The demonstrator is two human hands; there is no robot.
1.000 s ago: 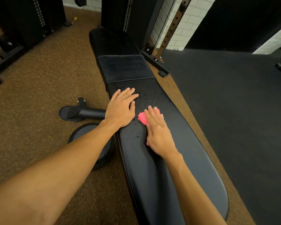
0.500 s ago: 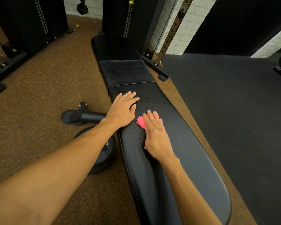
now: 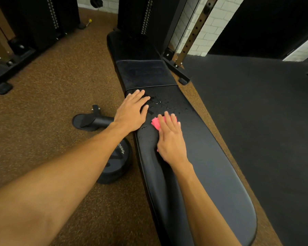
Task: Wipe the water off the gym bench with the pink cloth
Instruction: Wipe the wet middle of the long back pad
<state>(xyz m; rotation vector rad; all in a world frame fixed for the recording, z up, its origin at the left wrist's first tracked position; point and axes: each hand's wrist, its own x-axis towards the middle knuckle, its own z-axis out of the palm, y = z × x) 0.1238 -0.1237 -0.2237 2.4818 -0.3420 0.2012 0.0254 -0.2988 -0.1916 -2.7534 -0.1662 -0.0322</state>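
A long black padded gym bench (image 3: pixel 212 171) runs from the near right to the far middle. Water drops (image 3: pixel 160 102) glisten on its pad just before the seam. The pink cloth (image 3: pixel 156 122) lies on the pad below the drops, mostly covered by my right hand (image 3: pixel 170 139), which presses it flat with straight fingers. My left hand (image 3: pixel 132 112) rests flat on the bench's left edge, fingers spread, beside the wet patch.
A black weight plate (image 3: pixel 117 162) and a bench foot with a roller (image 3: pixel 94 120) lie on the brown floor left of the bench. Black machine frames (image 3: pixel 25 41) stand at the far left. A rack upright (image 3: pixel 190 38) rises at the far right; dark mat (image 3: pixel 265 121) covers the right.
My right hand has slid the pink cloth a little up the bench toward the drops. The left hand has stayed in place on the edge.
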